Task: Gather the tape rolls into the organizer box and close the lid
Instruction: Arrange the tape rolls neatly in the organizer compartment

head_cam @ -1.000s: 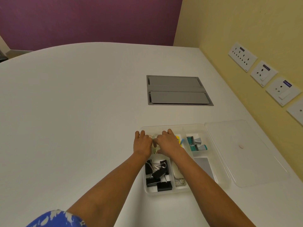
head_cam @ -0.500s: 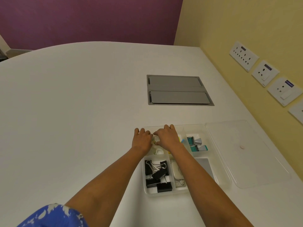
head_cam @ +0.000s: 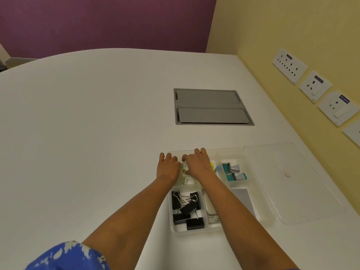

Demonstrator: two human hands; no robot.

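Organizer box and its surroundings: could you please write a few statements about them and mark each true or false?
1. The lid lies open to the right of the box. True.
2. The binder clips sit in the box's far right compartment. False: they are in the near left one.
3. Both the left hand and the right hand are at the box's far left compartment, where tape rolls show. True.
4. The lid is shut. False: it lies open.
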